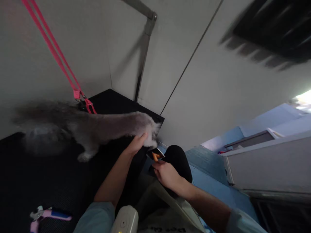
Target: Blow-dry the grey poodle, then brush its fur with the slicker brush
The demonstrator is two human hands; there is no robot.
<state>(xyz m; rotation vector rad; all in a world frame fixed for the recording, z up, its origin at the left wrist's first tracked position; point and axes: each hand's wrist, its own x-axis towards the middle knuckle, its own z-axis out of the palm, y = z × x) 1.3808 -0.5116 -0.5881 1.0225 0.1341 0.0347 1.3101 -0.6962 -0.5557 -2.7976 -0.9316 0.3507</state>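
A grey, short-clipped dog (109, 126) stands on a black grooming table (60, 181), its blurred head end to the left and its fluffy hind end to the right. My left hand (135, 145) grips its pale hind leg (150, 139), the thumb showing on the near side and the other fingers hidden. Just below that paw, my right hand (167, 174) is closed round the orange handle of a slicker brush (159, 153). The brush head sits close to the paw; whether they touch I cannot tell.
A pink loop lead (58, 56) runs up from the dog. Behind the table rises a jointed metal arm (145, 45) by the wall. Pink-and-blue nail clippers (52, 213) lie at the lower left. A white device (125, 221) is at my chest.
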